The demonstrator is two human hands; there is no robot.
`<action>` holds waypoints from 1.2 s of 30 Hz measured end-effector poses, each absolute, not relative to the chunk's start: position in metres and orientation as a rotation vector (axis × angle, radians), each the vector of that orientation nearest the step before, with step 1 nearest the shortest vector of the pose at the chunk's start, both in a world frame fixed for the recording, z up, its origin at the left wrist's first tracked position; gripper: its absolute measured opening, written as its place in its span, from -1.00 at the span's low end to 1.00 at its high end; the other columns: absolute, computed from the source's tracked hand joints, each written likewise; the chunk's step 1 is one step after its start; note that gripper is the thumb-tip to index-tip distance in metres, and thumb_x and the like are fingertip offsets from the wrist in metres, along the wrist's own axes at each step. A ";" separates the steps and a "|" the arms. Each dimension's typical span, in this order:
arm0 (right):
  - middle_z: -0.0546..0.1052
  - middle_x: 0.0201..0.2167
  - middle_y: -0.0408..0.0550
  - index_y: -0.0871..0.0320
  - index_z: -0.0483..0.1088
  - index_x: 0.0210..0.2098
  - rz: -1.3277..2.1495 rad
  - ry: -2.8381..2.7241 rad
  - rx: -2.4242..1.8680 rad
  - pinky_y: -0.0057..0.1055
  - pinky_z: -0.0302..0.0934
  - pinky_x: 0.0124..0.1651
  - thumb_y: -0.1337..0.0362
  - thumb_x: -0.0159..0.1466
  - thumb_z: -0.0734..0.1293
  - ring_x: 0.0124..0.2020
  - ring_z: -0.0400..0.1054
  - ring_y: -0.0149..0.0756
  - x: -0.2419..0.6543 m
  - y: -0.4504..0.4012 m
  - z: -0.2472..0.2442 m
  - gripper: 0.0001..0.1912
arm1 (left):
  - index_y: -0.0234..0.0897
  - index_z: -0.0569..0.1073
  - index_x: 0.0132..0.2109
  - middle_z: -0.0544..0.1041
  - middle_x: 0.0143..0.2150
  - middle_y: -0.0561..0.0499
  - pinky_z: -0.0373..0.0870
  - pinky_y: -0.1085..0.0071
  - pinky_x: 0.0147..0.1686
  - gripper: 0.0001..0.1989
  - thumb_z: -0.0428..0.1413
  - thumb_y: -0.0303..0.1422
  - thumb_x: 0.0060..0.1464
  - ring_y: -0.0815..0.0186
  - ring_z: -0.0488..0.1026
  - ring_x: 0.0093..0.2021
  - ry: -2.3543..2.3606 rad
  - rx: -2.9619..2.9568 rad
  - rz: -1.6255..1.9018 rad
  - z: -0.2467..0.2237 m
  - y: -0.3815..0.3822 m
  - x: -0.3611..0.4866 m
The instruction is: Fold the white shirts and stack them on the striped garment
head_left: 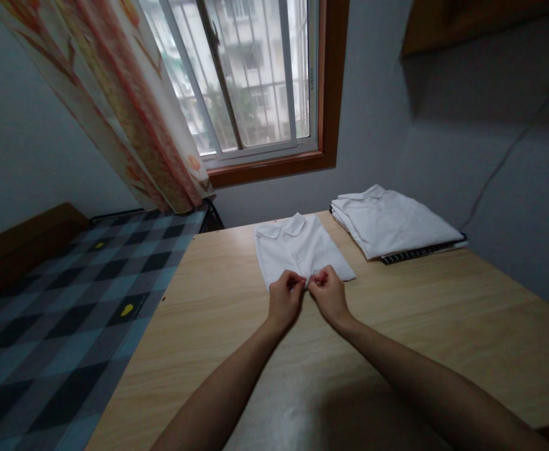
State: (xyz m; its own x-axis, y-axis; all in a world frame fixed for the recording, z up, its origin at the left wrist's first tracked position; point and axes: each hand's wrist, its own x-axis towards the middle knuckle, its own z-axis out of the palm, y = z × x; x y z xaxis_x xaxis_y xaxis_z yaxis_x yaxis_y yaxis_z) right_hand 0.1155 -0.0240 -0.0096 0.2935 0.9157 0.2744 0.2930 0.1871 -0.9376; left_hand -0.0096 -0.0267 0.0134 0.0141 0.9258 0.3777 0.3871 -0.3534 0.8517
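A folded white shirt (318, 241) lies flat on the wooden table (218, 294), its collar toward the window. Both hands pinch its near edge close to the middle. My left hand (286, 299) is closed on the fabric, thumb and fingertips together. Just to its right, my right hand (329, 293) grips the same edge, fingers curled in. The fingertips of the two hands nearly meet, and a little cloth shows between them.
Folded white shirts (396, 219) are stacked at the table's back right, over a black striped item (412, 254). A checked bed (81, 307) stands at the left. Behind the table are a curtain (138, 106) and a barred window (250, 81).
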 end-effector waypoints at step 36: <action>0.32 -0.59 -0.26 0.05 0.13 -0.48 0.609 -1.320 -1.369 -0.44 0.11 -0.41 0.27 0.06 0.28 -0.53 0.24 -0.34 0.118 -0.026 -0.010 -0.83 | -0.28 0.49 -0.35 0.55 -0.40 0.04 0.43 0.42 -0.30 -0.94 0.14 -0.50 0.00 0.34 0.48 -0.36 1.390 1.893 1.213 0.009 -0.025 -0.014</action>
